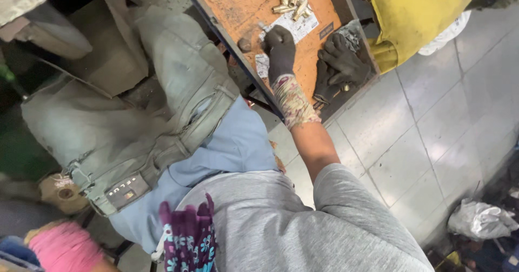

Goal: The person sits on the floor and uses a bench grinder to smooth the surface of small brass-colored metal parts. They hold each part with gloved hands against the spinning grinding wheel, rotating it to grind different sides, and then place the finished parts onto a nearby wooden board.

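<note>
Many brass cylinders (292,1) lie on an orange worktable (238,7) above grey floor tiles (411,142).

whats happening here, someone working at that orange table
A person looks down at a small orange work table. One hand in a dark glove, its patterned cuff on the wrist, rests on white paper slips on the tabletop. Another dark glove lies near the table's edge; whether a hand is inside cannot be told. A pile of short brass tubes sits at the table's far end. Someone in grey trousers stands close beside the table.
</note>
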